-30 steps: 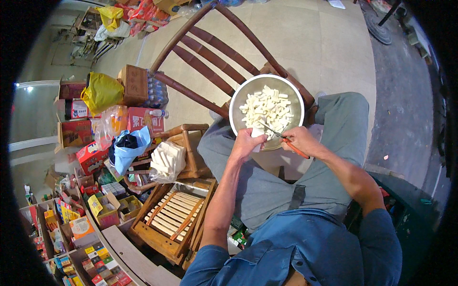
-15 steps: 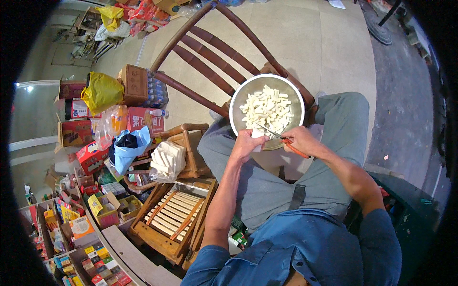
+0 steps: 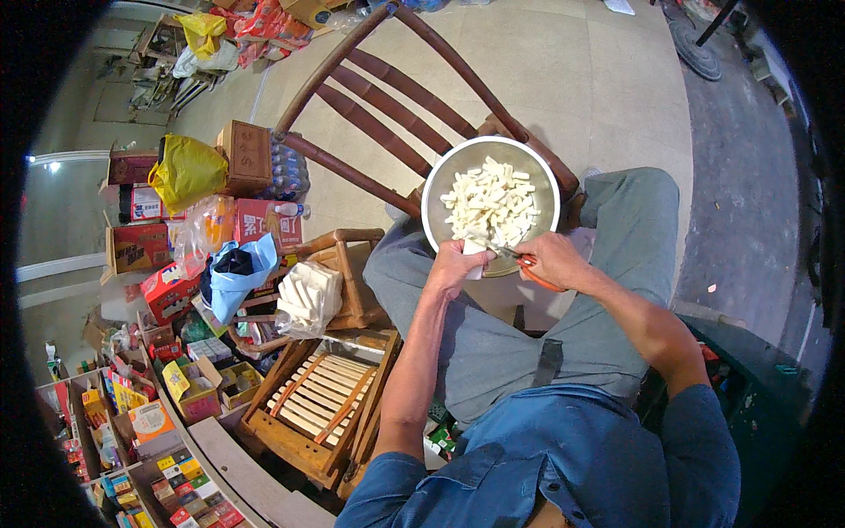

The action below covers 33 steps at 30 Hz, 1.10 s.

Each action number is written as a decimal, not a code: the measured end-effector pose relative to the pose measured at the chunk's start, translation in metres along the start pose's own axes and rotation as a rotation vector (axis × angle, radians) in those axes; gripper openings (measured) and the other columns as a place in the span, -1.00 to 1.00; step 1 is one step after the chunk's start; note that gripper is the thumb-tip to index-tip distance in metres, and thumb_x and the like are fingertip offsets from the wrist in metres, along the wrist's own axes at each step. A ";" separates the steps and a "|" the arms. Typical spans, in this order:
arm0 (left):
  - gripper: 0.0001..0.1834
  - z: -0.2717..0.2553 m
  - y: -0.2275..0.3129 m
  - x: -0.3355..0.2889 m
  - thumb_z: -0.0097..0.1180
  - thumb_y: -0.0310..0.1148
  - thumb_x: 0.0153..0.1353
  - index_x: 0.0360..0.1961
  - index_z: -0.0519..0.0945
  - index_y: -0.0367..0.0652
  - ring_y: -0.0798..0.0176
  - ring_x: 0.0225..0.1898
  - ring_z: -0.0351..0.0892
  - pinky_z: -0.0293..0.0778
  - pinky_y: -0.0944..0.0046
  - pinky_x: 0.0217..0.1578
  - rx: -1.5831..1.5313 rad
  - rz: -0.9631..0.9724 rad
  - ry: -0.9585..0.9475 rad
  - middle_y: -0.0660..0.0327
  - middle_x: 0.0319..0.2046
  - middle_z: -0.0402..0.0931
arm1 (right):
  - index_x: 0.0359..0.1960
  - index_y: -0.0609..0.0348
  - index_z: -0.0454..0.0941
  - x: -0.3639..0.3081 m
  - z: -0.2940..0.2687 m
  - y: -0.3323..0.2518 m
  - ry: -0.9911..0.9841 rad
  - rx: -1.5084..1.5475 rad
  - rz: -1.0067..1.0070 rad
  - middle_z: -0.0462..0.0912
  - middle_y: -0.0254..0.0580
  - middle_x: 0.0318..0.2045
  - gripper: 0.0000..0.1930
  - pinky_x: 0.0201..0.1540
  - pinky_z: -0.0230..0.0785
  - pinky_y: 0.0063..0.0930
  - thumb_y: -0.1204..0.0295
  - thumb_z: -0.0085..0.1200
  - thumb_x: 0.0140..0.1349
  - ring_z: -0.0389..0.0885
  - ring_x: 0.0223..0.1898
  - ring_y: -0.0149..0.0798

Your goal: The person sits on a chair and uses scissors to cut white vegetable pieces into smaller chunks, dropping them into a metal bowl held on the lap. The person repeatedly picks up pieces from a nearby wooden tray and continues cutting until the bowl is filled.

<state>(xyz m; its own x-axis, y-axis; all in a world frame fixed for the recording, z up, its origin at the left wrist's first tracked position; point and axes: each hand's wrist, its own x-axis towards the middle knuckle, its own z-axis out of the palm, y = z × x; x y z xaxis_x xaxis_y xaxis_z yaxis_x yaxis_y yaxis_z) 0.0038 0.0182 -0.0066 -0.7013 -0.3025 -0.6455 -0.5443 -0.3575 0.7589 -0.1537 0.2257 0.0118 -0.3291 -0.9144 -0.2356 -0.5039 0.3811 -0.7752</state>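
A round steel bowl [image 3: 547, 187] stands in front of my knees, holding a heap of short white cut pieces [image 3: 493, 202]. At its near rim my left hand [image 3: 449, 268] pinches a white strip [image 3: 475, 248]; what the strip is made of I cannot tell. My right hand [image 3: 559, 257] is closed round the orange handles of a pair of scissors [image 3: 539, 277]. The scissor blades are at the strip's end, over the bowl, partly hidden by the fingers. Longer white strips lie in a clear plastic bag [image 3: 310, 295] to my left.
A brown wooden chair [image 3: 387, 92] supports the bowl. On my left are a small bamboo chair [image 3: 352, 282], a slatted wooden folding stool [image 3: 321, 396], stacked cartons [image 3: 141, 246] and a shelf of small boxes [image 3: 189, 484]. A dark green cabinet edge [image 3: 748, 370] is at my right.
The scissor blades have drawn down and left, from pointing into the bowl to the strip in my left hand. My left hand stays nearly in place.
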 end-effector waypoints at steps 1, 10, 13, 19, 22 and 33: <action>-0.86 0.000 0.000 0.001 0.43 -0.51 0.26 -0.16 0.78 -0.27 0.36 -0.40 0.69 0.60 0.33 -0.33 0.008 0.007 -0.011 0.23 -0.35 0.77 | -0.04 0.08 0.78 0.000 0.000 0.004 0.007 0.043 0.022 0.78 0.07 -0.33 -0.65 -0.14 0.58 0.01 0.27 0.37 0.14 0.77 -0.24 0.16; -0.78 0.013 0.016 -0.014 0.13 -0.30 0.56 0.10 0.60 -0.15 0.30 -0.17 0.72 0.70 0.26 -0.35 -0.128 0.011 -0.115 0.20 -0.15 0.74 | -0.01 0.12 0.75 -0.002 -0.004 0.015 0.060 0.132 0.129 0.76 0.05 -0.36 -0.62 -0.15 0.57 -0.02 0.27 0.38 0.14 0.78 -0.23 0.14; -0.80 0.011 0.014 -0.014 0.14 -0.35 0.54 0.07 0.60 -0.17 0.29 -0.19 0.73 0.68 0.28 -0.38 -0.088 0.010 -0.129 0.20 -0.18 0.73 | 0.13 0.06 0.70 -0.004 -0.003 0.006 0.012 0.078 0.114 0.77 0.05 -0.20 -0.51 -0.04 0.57 -0.01 0.26 0.40 0.13 0.77 -0.10 0.12; -0.85 0.011 0.011 -0.009 0.20 -0.47 0.46 0.00 0.65 -0.21 0.32 -0.26 0.74 0.63 0.33 -0.43 0.021 0.050 -0.166 0.20 -0.22 0.75 | 0.26 0.01 0.64 -0.006 0.015 0.011 0.037 -0.071 0.001 0.72 0.07 0.02 -0.40 0.16 0.51 0.01 0.22 0.43 0.14 0.68 0.11 0.12; -0.87 0.012 0.013 -0.012 0.23 -0.49 0.43 -0.04 0.67 -0.25 0.34 -0.29 0.74 0.61 0.36 -0.45 0.040 0.044 -0.151 0.20 -0.25 0.75 | 0.24 0.02 0.65 -0.007 0.013 0.007 0.071 -0.120 -0.038 0.72 0.08 -0.01 -0.42 0.14 0.51 0.01 0.21 0.43 0.15 0.69 0.09 0.14; -0.89 0.005 0.014 -0.007 0.29 -0.51 0.39 -0.13 0.73 -0.32 0.33 -0.36 0.74 0.54 0.36 -0.51 0.016 0.052 -0.095 0.15 -0.29 0.78 | -0.03 0.01 0.78 -0.003 0.001 0.007 0.045 0.116 0.090 0.79 0.01 -0.29 -0.64 -0.14 0.56 0.02 0.30 0.39 0.10 0.77 -0.21 0.15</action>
<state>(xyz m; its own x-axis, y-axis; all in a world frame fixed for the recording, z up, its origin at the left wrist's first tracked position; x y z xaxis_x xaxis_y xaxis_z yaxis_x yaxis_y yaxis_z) -0.0012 0.0194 0.0088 -0.7688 -0.2345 -0.5949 -0.5128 -0.3296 0.7927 -0.1551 0.2312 0.0063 -0.4058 -0.8693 -0.2822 -0.3757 0.4402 -0.8155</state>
